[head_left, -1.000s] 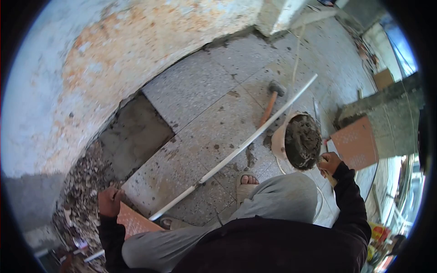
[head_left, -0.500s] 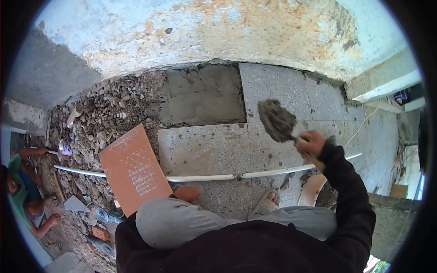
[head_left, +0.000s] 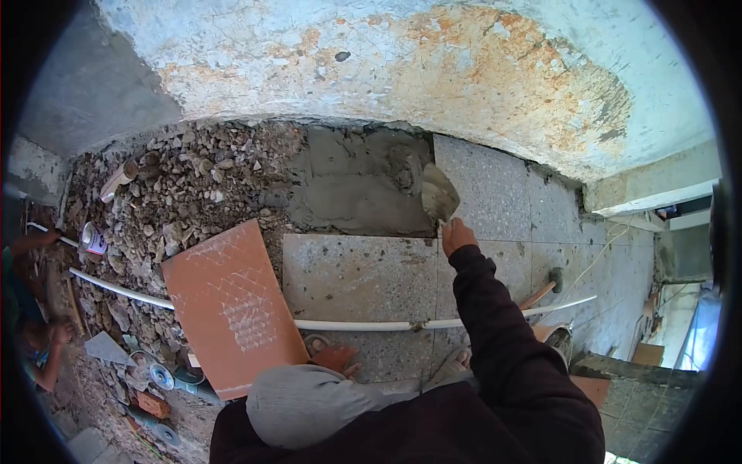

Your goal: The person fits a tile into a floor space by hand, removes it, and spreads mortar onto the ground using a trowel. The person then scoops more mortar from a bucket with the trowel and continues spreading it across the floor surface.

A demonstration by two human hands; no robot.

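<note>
My right hand [head_left: 458, 237] grips the handle of a trowel [head_left: 439, 193], whose blade is at the right edge of a wet mortar bed [head_left: 352, 197]. A rough lump of mortar [head_left: 403, 166] lies on the bed just left of the blade. Low in the view, my left hand [head_left: 335, 359] hangs beside my knee, near the right edge of a terracotta-coloured tile [head_left: 232, 309] with white scored lines. Its fingers are partly visible and apart, with nothing seen in them. Speckled grey tiles [head_left: 363, 271] border the bed below and to the right.
Rubble [head_left: 209, 185] lies left of the bed. A white pipe [head_left: 371, 325] crosses the floor. Angle grinders [head_left: 182, 380] and a brick piece [head_left: 153, 404] are at lower left, near a person [head_left: 39, 348] at the far left. A stained wall [head_left: 402, 69] rises ahead.
My right hand has moved left with the trowel, from above the tiles to the bed's edge. The load of mortar is off the blade, and a fresh lump lies on the bed.
</note>
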